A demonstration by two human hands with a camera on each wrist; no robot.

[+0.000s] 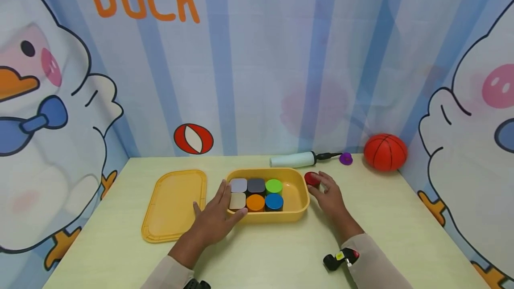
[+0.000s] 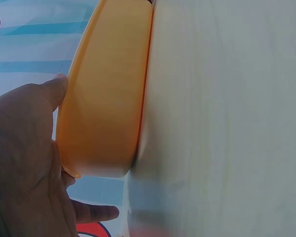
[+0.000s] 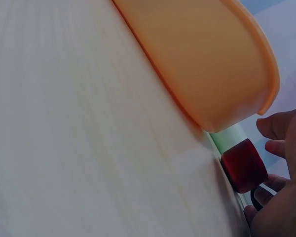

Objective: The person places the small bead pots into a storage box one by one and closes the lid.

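Observation:
My left hand rests on the left end of a yellow plastic box, with the thumb over its front rim and the other fingers fairly straight along the end. In the left wrist view the box's outer wall stands beside that hand. Colored pieces with square or round tops sit in the box, among them an orange one and a blue one. Just right of the box stands a red cylinder on the table. My right hand has its fingers loosely around it, the thumb apart from it.
A yellow lid lies flat left of the box. Behind the box are a pale hand pump with a black nozzle and a small purple piece. At the back right corner sits a red basketball. Curtains border the table.

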